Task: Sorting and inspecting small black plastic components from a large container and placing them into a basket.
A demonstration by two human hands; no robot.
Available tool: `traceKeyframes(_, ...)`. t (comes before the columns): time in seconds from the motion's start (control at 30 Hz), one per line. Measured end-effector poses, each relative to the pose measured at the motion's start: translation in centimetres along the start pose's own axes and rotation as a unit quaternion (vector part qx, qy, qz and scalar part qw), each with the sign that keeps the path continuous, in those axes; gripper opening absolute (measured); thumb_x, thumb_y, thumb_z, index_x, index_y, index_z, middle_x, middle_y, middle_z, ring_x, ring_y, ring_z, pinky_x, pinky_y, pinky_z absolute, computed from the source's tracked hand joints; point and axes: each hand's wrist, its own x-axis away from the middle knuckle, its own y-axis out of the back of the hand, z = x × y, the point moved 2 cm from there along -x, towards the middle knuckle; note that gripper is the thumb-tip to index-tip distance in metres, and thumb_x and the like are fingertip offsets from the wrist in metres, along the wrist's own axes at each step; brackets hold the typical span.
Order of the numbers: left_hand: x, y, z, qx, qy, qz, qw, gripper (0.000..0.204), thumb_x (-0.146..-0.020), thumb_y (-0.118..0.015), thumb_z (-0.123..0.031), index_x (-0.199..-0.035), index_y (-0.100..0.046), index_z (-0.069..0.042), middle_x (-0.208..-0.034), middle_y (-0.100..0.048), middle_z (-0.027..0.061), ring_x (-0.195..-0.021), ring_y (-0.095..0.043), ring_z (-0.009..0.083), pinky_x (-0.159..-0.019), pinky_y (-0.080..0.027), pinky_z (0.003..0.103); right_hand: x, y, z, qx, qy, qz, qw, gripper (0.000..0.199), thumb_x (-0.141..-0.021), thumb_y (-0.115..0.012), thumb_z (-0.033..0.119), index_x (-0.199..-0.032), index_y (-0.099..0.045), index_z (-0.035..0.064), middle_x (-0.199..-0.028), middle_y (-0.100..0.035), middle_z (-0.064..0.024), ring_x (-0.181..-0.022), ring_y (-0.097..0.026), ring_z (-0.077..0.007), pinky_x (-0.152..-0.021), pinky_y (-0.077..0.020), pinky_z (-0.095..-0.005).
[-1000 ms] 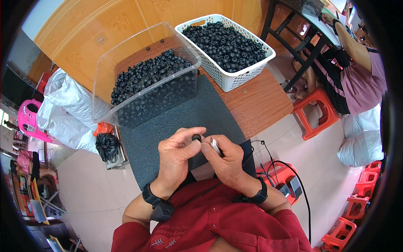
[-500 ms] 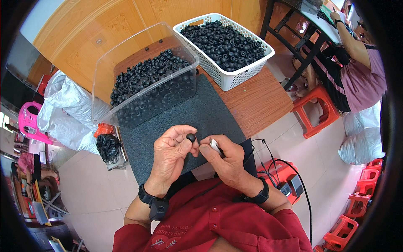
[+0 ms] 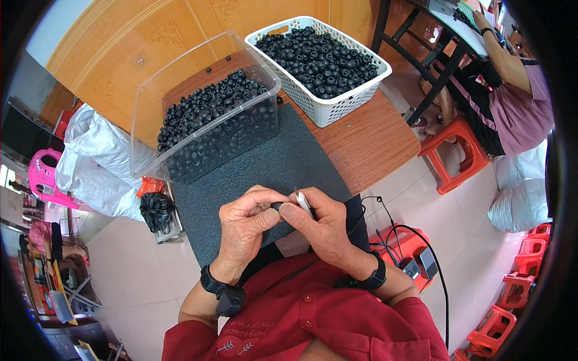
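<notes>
My left hand (image 3: 244, 224) is closed in a pinch on a small round black piece (image 3: 276, 206), mostly covered by the fingertips. Right beside it, my right hand (image 3: 319, 225) grips a slim white-and-dark tool (image 3: 304, 203) with a thin tip showing past the fingers; its exact kind is hard to make out. Both hands meet at the fingertips, above the near edge of a dark textured mat (image 3: 265, 162). Beyond them a clear plastic bin (image 3: 208, 135) holds many ring-like black pieces (image 3: 211, 99). A white perforated basket (image 3: 337, 111) at its right is heaped with similar pieces.
The mat, bin and basket rest on a brown wooden table (image 3: 379, 144). White sacks (image 3: 96, 156) and a black bag (image 3: 156, 210) stand at left. Cables and small devices lie on a red stool (image 3: 400, 246) at right. Another person (image 3: 515, 114) sits at the far right.
My hands have come together, and the right thumb now meets the black piece in the left fingers. The piece has turned partly out of sight behind the fingertips.
</notes>
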Motion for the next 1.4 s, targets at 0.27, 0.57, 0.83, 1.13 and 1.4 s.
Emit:
traceKeyframes(0.27,0.0,-0.3,0.1,0.056,0.028,0.016,0.998,0.028,-0.084,-0.076,-0.014,-0.105,-0.068,0.004,-0.095,-0.064,0.0084,-0.084,-0.061,0.0154,-0.076,-0.05,0.027,0.3,0.2,-1.0,-0.03,0.004,0.005,1.0,0.016,-0.093,-0.067,0.014,-0.092,-0.063,-0.001,-0.073,-0.058,0.0001,-0.068,-0.05,-0.0045,-0.059,-0.0436,-0.0243)
traceKeyframes(0.57,-0.3,0.6,0.9,0.172,0.084,-0.001,0.981,0.026,-0.089,-0.071,-0.015,-0.107,-0.066,0.003,-0.093,-0.067,0.0108,-0.079,-0.062,0.0173,-0.072,-0.052,0.032,0.0,0.3,0.9,0.032,0.054,0.019,0.998,0.021,-0.1,-0.058,0.02,-0.098,-0.063,-0.0004,-0.079,-0.068,-0.0077,-0.073,-0.065,-0.0127,-0.063,-0.0496,-0.0276)
traceKeyframes(0.83,-0.3,0.7,1.1,0.182,0.096,-0.003,0.979,0.026,-0.09,-0.07,-0.015,-0.108,-0.066,0.004,-0.097,-0.068,0.0119,-0.08,-0.062,0.0172,-0.072,-0.051,0.033,-0.1,0.0,-0.3,0.084,0.096,0.024,0.992,0.02,-0.101,-0.055,0.018,-0.099,-0.064,0.0002,-0.08,-0.068,-0.0114,-0.071,-0.068,-0.0226,-0.062,-0.0514,-0.0316)
traceKeyframes(1.13,-0.2,0.4,1.2,0.161,0.102,-0.011,0.982,0.026,-0.09,-0.07,-0.013,-0.109,-0.065,0.005,-0.099,-0.068,0.0121,-0.08,-0.063,0.0164,-0.073,-0.053,0.031,-0.3,0.1,-0.3,0.125,0.11,0.015,0.986,0.018,-0.099,-0.057,0.017,-0.095,-0.064,0.0009,-0.076,-0.067,-0.01,-0.067,-0.067,-0.0239,-0.058,-0.0505,-0.0332)
traceKeyframes(1.4,-0.2,0.3,1.2,0.16,0.103,-0.018,0.982,0.026,-0.09,-0.069,-0.012,-0.109,-0.065,0.005,-0.098,-0.069,0.0123,-0.08,-0.064,0.0164,-0.073,-0.054,0.031,-0.3,0.2,-0.1,0.145,0.122,0.003,0.982,0.016,-0.098,-0.058,0.015,-0.091,-0.064,0.0018,-0.076,-0.066,-0.0098,-0.065,-0.066,-0.0245,-0.057,-0.0502,-0.034)
